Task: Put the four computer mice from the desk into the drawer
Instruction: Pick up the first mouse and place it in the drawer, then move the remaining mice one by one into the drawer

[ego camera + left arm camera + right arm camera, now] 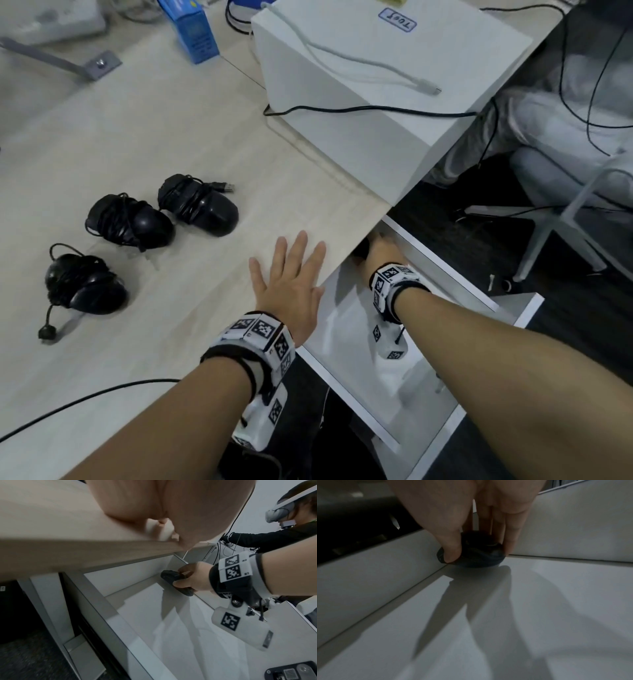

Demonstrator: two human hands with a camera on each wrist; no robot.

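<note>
Three black mice with cords wound round them lie on the desk: one at the left (pixel 85 284), one in the middle (pixel 128 222), one further back (pixel 198 205). A fourth black mouse (pixel 476 553) sits in the far corner of the white drawer (pixel 349 325), which stands pulled out under the desk edge. My right hand (pixel 380 253) grips that mouse (pixel 173 577) with thumb and fingers on its sides, low on the drawer floor. My left hand (pixel 291 277) lies flat, fingers spread, on the desk near its front edge.
A white box (pixel 376 68) labelled "Tool" stands at the desk's back right with a black cable and a white cable across it. A blue carton (pixel 193 31) is behind. A black cable (pixel 85 397) crosses the near desk. Another person (pixel 291 524) works beyond the drawer.
</note>
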